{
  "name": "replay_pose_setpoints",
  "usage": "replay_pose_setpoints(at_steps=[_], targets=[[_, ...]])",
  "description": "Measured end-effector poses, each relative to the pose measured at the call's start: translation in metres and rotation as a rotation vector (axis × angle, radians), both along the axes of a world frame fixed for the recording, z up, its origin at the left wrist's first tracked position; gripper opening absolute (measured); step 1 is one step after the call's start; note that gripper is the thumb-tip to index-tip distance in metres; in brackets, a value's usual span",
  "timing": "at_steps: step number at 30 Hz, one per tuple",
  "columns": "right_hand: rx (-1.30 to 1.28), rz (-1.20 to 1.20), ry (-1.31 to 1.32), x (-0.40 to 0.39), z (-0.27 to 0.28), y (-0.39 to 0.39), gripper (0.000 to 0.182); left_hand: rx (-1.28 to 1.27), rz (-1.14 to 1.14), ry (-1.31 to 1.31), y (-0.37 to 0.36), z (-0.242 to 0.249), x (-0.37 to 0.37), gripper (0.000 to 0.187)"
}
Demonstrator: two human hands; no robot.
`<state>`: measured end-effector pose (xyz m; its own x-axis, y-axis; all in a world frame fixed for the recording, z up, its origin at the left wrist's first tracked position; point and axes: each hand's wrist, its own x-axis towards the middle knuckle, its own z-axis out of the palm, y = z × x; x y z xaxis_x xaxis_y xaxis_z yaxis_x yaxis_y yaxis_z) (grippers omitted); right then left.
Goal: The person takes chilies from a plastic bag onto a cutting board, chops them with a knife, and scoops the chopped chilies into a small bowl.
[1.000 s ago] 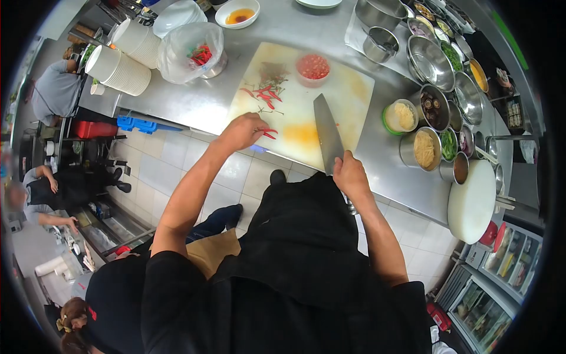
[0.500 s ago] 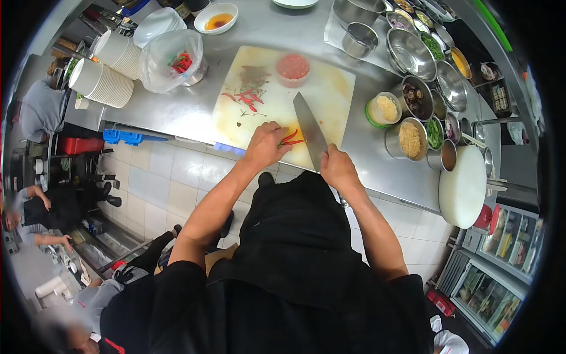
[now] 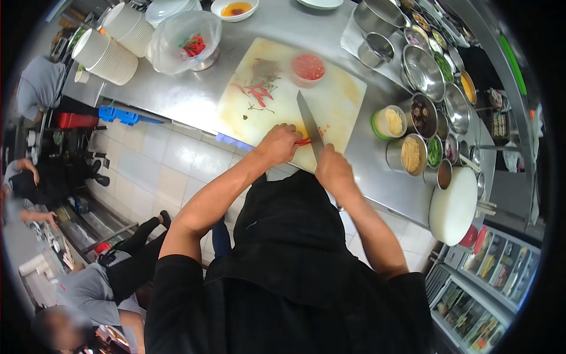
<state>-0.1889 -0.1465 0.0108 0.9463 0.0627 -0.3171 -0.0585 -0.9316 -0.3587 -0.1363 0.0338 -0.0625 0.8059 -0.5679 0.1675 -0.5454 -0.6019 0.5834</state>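
My left hand is closed on red chilies near the front edge of the white cutting board. My right hand grips the handle of a large knife, whose blade lies just right of the chilies and points away from me. Small red cut pieces show right of the blade. Farther left on the board are whole red chilies and loose stems. A tub of chopped red pieces stands at the board's back.
A bagged bowl of chilies and stacked white containers stand at the left. Metal pots and bowls of ingredients line the right, beside a thick white round block. Several people are at the far left.
The knife blade has come against the chilies by my left hand, and less of them shows. More cut pieces lie right of the blade. The whole view has turned slightly.
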Motion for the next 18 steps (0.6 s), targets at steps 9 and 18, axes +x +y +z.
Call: replay_pose_setpoints(at_steps=[9,18], targets=[[-0.027,0.042,0.015,0.000,0.002,-0.001,0.020,0.003,0.012,0.038,-0.002,-0.004,-0.001,0.013],[-0.024,0.004,-0.042,0.000,0.000,0.001,0.022,0.085,0.006,0.049,-0.004,-0.009,0.000,0.019]])
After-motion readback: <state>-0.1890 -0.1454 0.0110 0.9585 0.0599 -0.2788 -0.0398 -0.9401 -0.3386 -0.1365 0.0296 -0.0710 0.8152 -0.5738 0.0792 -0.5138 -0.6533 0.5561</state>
